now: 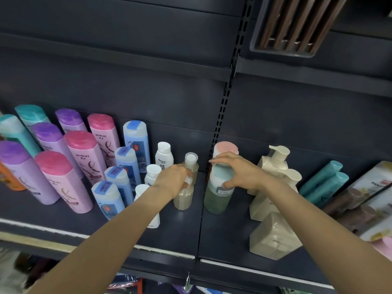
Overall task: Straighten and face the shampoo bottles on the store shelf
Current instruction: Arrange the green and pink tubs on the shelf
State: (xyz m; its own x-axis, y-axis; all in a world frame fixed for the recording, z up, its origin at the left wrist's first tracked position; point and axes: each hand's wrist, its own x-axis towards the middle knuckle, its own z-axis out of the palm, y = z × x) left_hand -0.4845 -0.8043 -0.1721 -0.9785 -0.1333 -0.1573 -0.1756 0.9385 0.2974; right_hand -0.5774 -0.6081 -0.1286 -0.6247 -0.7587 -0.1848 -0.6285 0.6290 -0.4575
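The left hand (172,180) gripped and hid a beige bottle's (183,198) cap; the right hand (235,172) clasped a green bottle's (216,198) top. At nine o'clock stood three blue bottles (108,198).

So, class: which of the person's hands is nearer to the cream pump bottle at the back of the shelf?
Right. The right hand grips the green bottle just left of the cream pump bottle; the left hand is farther left, on a small beige bottle.
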